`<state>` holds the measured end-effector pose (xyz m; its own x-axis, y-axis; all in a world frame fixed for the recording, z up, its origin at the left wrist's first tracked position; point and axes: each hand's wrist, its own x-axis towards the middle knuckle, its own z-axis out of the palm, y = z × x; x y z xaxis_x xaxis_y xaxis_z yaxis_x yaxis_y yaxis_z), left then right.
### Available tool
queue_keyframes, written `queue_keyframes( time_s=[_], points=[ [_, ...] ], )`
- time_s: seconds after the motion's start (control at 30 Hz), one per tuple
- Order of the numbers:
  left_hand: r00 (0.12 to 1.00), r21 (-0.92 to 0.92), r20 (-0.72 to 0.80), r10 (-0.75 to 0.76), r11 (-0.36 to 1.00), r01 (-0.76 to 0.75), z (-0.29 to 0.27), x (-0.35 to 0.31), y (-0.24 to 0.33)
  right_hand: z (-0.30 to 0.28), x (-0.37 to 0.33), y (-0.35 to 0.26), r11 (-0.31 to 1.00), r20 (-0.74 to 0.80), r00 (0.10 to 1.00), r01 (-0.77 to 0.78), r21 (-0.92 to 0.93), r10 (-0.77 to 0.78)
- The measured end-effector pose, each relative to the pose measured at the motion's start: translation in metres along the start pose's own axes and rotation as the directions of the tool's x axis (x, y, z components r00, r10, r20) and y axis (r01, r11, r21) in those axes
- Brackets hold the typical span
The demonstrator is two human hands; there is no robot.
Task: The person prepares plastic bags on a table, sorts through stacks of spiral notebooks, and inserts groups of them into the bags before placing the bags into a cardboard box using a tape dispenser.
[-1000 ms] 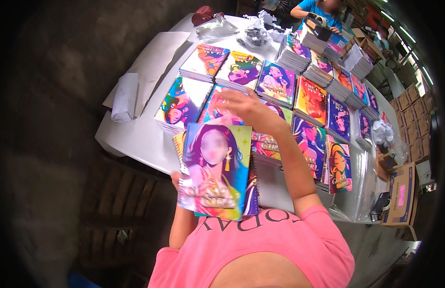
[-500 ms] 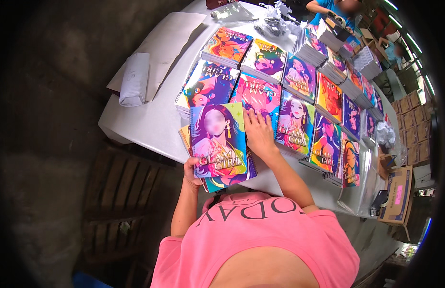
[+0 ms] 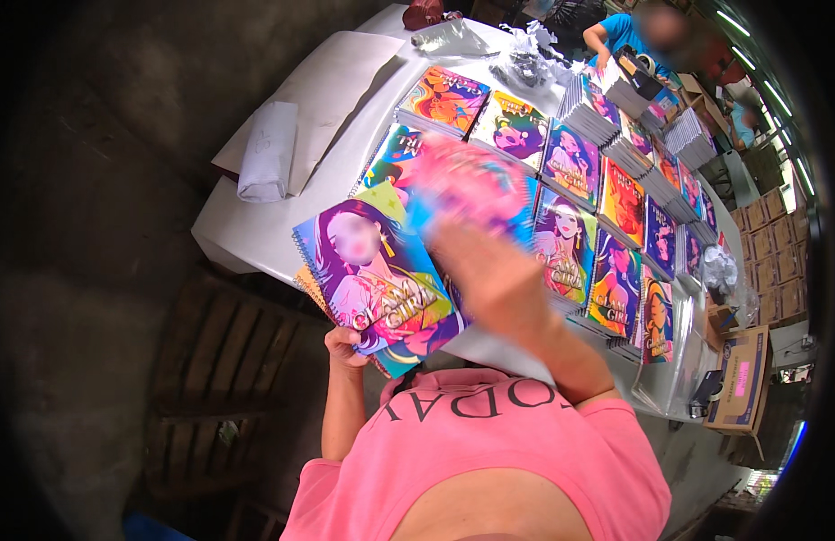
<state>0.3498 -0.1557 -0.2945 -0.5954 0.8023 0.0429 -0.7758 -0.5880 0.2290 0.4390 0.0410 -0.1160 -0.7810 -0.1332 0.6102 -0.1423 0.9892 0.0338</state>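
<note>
Several spiral notebooks, fanned slightly apart, are in my left hand (image 3: 343, 348), its thumb over the lower left corner. The top notebook (image 3: 377, 266) has a purple, pink and green illustrated cover; parts of others show beneath it. My right hand (image 3: 476, 270) is smeared by motion, at the near edge of a pink-and-blue notebook (image 3: 476, 185). That notebook is blurred too and tilted, partly covering a neighbouring stack, so it appears gripped and lifted; the fingers are not clear. Next to it on the right lies a purple-covered notebook stack (image 3: 561, 234).
Rows of notebook stacks (image 3: 622, 203) cover the white table (image 3: 332, 239). At its left lie brown cardboard (image 3: 345, 77) and a white wrapped bundle (image 3: 269, 153). Crumpled plastic (image 3: 530, 59) is at the back. A co-worker in blue (image 3: 629, 36) sits beyond; a carton (image 3: 740, 379) stands right.
My right hand, earlier lying on the pink notebook, now moves with it up off its place. The notebooks in my left hand have shifted left and tilted.
</note>
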Motion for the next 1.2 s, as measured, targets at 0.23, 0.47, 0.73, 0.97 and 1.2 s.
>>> queue_keyframes(
  time_s=[0.23, 0.47, 0.73, 0.97, 1.2],
  points=[
    [0.979, -0.234, 0.182, 0.093, 0.971, -0.049, -0.067, -0.007, 0.006, 0.058, 0.013, -0.05, 0.914, 0.644, 0.679, 0.103, 0.392, -0.352],
    [0.997, -0.265, 0.002, 0.082, 0.961, -0.079, -0.1, -0.006, -0.004, 0.128, 0.032, 0.009, 0.936, 0.408, 0.911, -0.19, 0.297, 0.056],
    [0.971, -0.197, -0.152, 0.184, 0.957, -0.212, -0.018, -0.029, -0.004, 0.118, 0.018, -0.021, 0.877, 0.453, 0.814, 0.137, 0.46, -0.364],
    [0.955, 0.067, -0.207, 0.212, 0.977, -0.202, -0.056, -0.056, 0.03, 0.176, 0.046, 0.043, 0.927, 0.155, 0.953, -0.29, 0.235, 0.259],
    [0.93, 0.017, -0.275, 0.244, 0.968, -0.249, -0.046, -0.062, 0.043, 0.132, 0.047, 0.056, 0.639, 0.186, 0.934, -0.345, 0.688, 0.304]
  ],
)
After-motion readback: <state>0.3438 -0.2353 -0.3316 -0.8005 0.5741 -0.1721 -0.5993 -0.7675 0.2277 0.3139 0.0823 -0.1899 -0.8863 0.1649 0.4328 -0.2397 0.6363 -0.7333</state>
